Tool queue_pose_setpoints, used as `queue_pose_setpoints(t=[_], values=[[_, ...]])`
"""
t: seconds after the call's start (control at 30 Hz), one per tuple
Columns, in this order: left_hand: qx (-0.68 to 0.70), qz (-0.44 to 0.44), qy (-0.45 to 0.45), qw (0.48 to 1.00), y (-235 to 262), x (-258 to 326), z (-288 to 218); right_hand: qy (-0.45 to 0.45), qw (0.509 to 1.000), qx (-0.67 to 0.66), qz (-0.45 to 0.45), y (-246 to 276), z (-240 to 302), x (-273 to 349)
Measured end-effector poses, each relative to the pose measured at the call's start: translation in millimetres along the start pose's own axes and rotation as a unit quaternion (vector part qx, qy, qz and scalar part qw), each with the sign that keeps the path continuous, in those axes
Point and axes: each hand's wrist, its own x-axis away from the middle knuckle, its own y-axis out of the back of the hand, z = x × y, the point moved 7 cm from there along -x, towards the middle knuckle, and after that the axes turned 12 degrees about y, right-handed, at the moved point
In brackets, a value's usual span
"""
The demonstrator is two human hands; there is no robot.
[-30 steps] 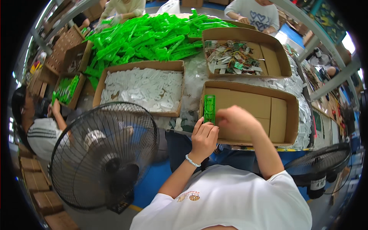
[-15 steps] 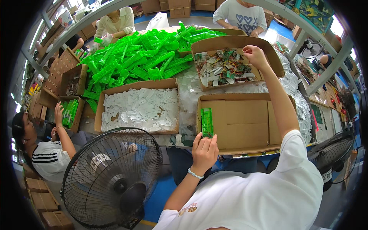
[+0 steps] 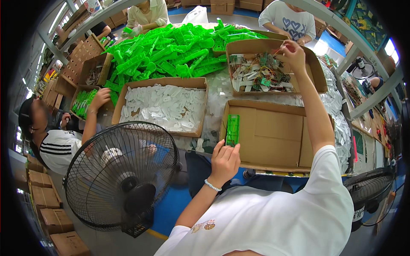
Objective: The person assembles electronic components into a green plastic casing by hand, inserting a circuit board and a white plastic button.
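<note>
The left hand (image 3: 225, 160) pinches a green plastic piece (image 3: 232, 130) upright against the near wall of the shallow cardboard box (image 3: 277, 136). The right hand (image 3: 292, 50) reaches into the far box of wired parts (image 3: 260, 72), fingers closed on a thin wire. Lift slowly so tangled neighbours fall away, and keep the green piece steady.

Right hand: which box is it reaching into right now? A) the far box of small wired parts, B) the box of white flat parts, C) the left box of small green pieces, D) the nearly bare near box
A: the right hand is stretched out over the far cardboard box of small wired parts, fingers pinching at its contents, while the left hand holds the green plastic piece at the near box.
</note>
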Motion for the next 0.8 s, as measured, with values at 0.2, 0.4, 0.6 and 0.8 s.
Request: queue_pose_setpoints(t=[0.2, 0.4, 0.6, 0.8], values=[[-0.005, -0.008, -0.013, 1.000, 2.4, 2.4, 1.0, 0.122, 0.976, -0.095, -0.152, 39.8, 60.3, -22.3], [0.000, -0.015, -0.010, 1.000, 2.5, 4.7, 1.8, 0.104, 0.965, -0.043, -0.236, 76.6, 77.9, -27.8], [0.019, 0.001, -0.023, 1.000, -4.6, -0.6, -6.9, -0.018, 0.979, -0.181, -0.093, 116.6, 16.3, -37.7], [0.263, 0.049, 0.109, 0.957, 30.1, -25.3, -14.2, -0.095, 0.960, -0.200, 0.174, 78.9, 179.5, 86.4]])
